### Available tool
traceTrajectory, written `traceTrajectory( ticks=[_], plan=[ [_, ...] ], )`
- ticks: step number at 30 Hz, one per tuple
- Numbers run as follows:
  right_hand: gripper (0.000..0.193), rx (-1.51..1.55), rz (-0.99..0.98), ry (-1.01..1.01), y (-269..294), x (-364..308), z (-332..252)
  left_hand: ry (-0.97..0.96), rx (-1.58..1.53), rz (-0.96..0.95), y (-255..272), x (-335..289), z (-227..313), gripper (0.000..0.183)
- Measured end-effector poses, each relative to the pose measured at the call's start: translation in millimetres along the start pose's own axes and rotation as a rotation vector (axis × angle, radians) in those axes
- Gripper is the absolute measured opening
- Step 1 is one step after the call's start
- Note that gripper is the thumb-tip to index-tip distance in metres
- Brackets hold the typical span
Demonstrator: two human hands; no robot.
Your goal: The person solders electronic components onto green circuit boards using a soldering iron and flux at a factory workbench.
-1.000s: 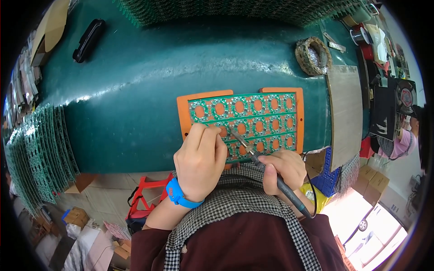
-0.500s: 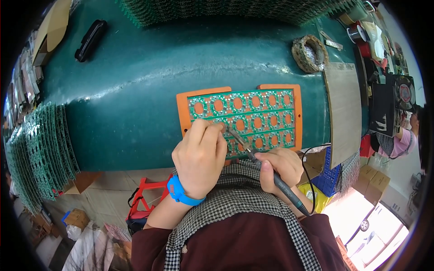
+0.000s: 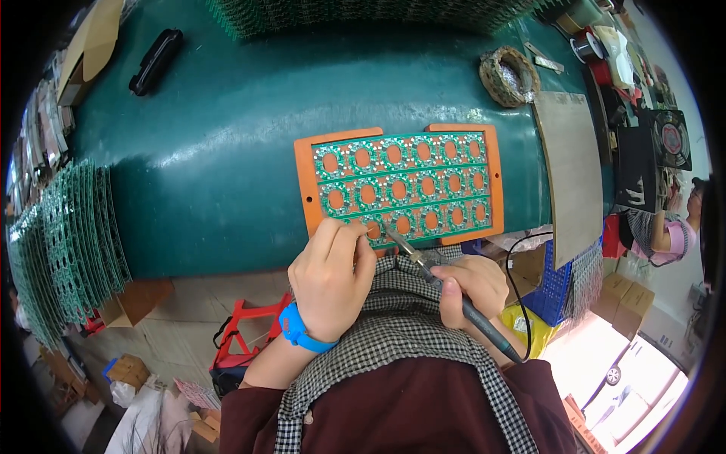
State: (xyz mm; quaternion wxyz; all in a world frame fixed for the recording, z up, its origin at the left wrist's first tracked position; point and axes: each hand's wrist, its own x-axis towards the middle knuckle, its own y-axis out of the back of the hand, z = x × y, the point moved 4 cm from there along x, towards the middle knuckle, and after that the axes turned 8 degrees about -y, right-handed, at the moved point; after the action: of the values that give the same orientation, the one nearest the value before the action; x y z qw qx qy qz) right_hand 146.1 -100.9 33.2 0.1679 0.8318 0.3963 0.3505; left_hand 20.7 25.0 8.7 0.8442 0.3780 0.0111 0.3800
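A green panel of circuit boards (image 3: 412, 172), in three rows with round cut-outs, lies in an orange holder (image 3: 304, 170) on the table before me. My right hand (image 3: 475, 289) is closed round the dark handle of a soldering iron (image 3: 420, 262); its tip reaches the near row of the panel, left of the middle. Thumb and fingers of my left hand (image 3: 330, 272) pinch together at the near row's left part, close to the iron's tip. A thin strand, seemingly solder wire, barely shows at those fingertips. A blue band circles my left wrist.
Stacked green panels stand at the left (image 3: 76, 242) and along the far edge (image 3: 363, 15). A black case (image 3: 156, 62) lies far left. Far right are a round wrapped ring (image 3: 508, 76) and a grey board (image 3: 572, 174). The iron's black cable (image 3: 522, 303) loops right. Another person (image 3: 669, 234) sits rightward.
Both hands and the iron's tip have gone from the panel's middle row to the near row. The panel and table appear slightly shifted in view. Both grips stay closed.
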Motion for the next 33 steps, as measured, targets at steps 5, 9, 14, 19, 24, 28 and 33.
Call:
traceTrajectory(
  ticks=[5,9,14,19,24,28,33],
  plan=[
    [0.012,0.035,0.026,-0.014,-4.2,-2.6,-0.2,-0.005,0.041,-0.028,-1.4,0.6,2.8,0.014],
    [0.012,0.023,0.026,-0.017,-3.0,-10.0,-1.2,-0.035,0.044,-0.021,-1.8,-0.3,0.5,0.013],
    [0.010,0.049,0.080,0.035,-0.7,-13.5,-5.8,0.108,-0.083,0.057,8.9,-12.4,-10.8,0.013],
    [0.011,0.047,0.031,0.017,-10.4,-9.7,-8.2,0.061,-0.047,0.012,9.9,-14.7,-9.9,0.013],
    [0.011,0.063,0.028,0.009,-15.9,-9.3,-7.7,0.042,0.018,0.006,9.7,-15.1,-10.0,0.014],
    [0.011,0.056,0.008,-0.001,-15.1,-11.8,-7.1,-0.008,0.024,0.001,12.3,-13.2,-9.2,0.013],
    [0.011,0.067,-0.009,-0.008,-8.4,-5.3,-5.4,-0.012,-0.001,0.025,19.6,-8.1,-10.9,0.013]
  ],
)
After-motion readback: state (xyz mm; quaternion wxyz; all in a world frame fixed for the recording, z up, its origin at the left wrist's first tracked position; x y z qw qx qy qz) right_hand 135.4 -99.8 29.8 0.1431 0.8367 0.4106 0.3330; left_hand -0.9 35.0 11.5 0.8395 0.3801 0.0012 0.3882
